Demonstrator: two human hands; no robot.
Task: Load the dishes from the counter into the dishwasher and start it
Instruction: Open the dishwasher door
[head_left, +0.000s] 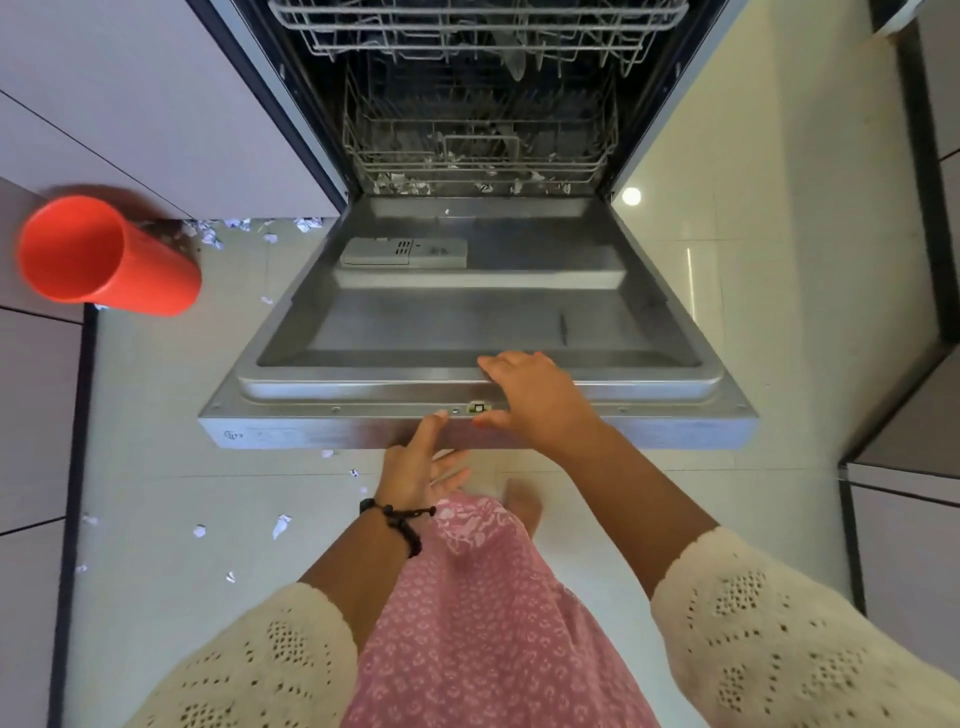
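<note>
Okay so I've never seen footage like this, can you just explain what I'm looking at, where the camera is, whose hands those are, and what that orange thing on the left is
There is no machine doing the work here: this single picture comes from a wide-angle camera worn on a person's head, looking forward and down, so the arms reaching in from the bottom are that person's own.

Ahead is an open dishwasher. Its door is folded down flat, and two wire racks show inside. The right hand rests on the door's front edge, fingers curled over its lip. The left hand, with a dark bracelet at the wrist, holds nothing; its index finger points at the same edge.

The orange cup lies on its side at the far left, apparently on a counter edge. Small paper scraps litter the tiled floor.
</note>
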